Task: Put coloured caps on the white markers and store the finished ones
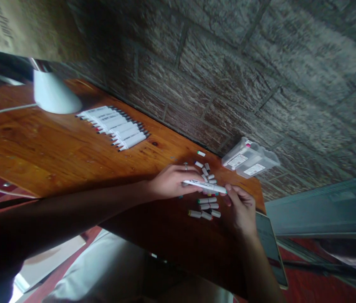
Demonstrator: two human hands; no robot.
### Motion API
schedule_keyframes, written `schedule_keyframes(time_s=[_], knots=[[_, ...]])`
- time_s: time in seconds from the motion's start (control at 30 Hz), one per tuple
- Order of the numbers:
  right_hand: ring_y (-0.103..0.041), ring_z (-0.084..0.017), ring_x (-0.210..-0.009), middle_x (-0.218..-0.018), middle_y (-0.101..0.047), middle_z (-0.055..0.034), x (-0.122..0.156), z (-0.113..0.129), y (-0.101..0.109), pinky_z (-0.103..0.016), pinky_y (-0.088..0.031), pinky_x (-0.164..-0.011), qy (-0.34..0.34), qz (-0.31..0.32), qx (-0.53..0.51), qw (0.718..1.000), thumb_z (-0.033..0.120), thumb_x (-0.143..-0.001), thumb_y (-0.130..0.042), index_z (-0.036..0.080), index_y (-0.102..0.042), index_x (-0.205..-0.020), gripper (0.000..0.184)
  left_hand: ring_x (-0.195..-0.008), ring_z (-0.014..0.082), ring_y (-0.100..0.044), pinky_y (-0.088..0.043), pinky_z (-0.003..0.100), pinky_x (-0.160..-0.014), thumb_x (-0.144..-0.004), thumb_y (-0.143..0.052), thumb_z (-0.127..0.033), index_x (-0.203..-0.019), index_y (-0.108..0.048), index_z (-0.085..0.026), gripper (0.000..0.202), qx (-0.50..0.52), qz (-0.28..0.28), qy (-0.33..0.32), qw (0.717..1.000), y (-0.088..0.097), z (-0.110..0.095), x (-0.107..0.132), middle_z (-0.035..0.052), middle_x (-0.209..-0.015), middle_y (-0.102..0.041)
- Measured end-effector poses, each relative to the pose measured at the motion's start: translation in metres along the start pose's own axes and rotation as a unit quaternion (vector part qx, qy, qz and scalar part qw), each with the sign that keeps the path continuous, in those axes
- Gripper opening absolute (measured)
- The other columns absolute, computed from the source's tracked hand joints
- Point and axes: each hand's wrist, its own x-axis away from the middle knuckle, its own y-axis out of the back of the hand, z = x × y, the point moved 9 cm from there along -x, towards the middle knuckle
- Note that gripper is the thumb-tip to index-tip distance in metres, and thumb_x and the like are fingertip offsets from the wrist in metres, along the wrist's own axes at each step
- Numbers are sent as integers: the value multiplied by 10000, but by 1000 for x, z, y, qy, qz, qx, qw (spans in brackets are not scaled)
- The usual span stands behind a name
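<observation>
A white marker (203,184) lies level between my two hands, above the wooden table. Its left end is in the fingers of my left hand (178,180), which wears a ring. At its other end, the thumb and fingers of my right hand (241,207) pinch the tip, where a bit of green shows. Around and below the marker, several short white caps with coloured ends are scattered, among them a green-ended cap (207,200) and a yellow-ended cap (194,213). Some caps are partly hidden behind the marker and my left hand.
Several white markers (116,126) lie side by side in a row, left of my hands. Behind them stands a white lamp base (54,93). Clear plastic cases (250,156) rest by the brick wall (215,80). A tablet (271,248) lies at the table's right edge.
</observation>
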Motion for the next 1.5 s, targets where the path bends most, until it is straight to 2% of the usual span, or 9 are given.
schedule_keyframes(time_s=[0.27,0.6,0.73,0.93,1.1,1.23,1.33,1.4,1.5], knots=[[-367,-88,-532,-544,-467,58,1,3,6,-248,-277,-530,20,-38,-24,999,376,-788,-773,188,-732,-743,198,-863,167,-715,-546,242,-792,-880,-691,-269,-1056,-738,-150,218,4,5,12,1000,-1,2,-2,88,-988,-760],[-434,-80,-536,-654,-618,37,2,5,7,-230,-331,-516,29,-37,-37,998,358,-744,-806,210,-758,-844,185,-885,170,-715,-540,243,-804,-886,-682,-268,-1029,-729,-154,188,16,-6,7,1000,2,2,-2,89,-972,-762],[-478,-89,-556,-737,-682,17,3,1,0,-233,-371,-522,8,-7,-19,1000,340,-718,-822,225,-772,-900,221,-882,169,-715,-537,241,-807,-889,-677,-269,-1033,-730,-160,188,15,-1,8,1000,1,3,-1,86,-968,-759],[-457,-84,-537,-700,-646,15,1,0,-1,-229,-358,-503,-6,-10,-35,999,366,-714,-824,195,-752,-905,266,-894,164,-707,-520,231,-815,-900,-665,-298,-1056,-724,-167,211,-2,11,17,1000,-3,5,-1,75,-993,-758],[-337,-53,-486,-590,-471,77,-5,28,40,-202,-302,-485,59,-116,-55,990,474,-778,-748,198,-634,-812,300,-692,115,-654,-486,207,-689,-931,-620,-315,-1029,-724,-157,214,-54,-45,66,995,13,14,-3,36,-835,-746],[-289,-43,-470,-702,-561,47,-12,60,93,-210,-249,-445,129,-253,-18,959,549,-733,-746,200,-561,-774,398,-606,92,-591,-445,200,-613,-947,-586,-297,-1024,-723,-167,204,-76,-72,95,990,28,17,-4,15,-797,-732],[-350,-61,-487,-766,-602,18,-26,85,123,-233,-245,-437,169,-334,53,926,614,-694,-729,203,-565,-789,452,-600,92,-591,-439,203,-599,-952,-573,-293,-1011,-720,-173,199,-73,-77,90,990,32,15,-5,12,-792,-730],[-384,-76,-494,-757,-619,2,-44,98,132,-249,-290,-448,170,-347,117,915,649,-683,-707,193,-595,-817,487,-630,100,-618,-455,208,-626,-952,-569,-284,-1012,-718,-179,192,-71,-78,71,992,31,12,-5,16,-805,-736],[-423,-102,-477,-634,-614,-21,-78,111,132,-273,-320,-457,132,-317,236,909,670,-666,-695,150,-648,-785,535,-686,118,-662,-470,216,-664,-939,-579,-263,-995,-719,-195,166,-86,-64,44,993,25,7,-3,13,-819,-748]])
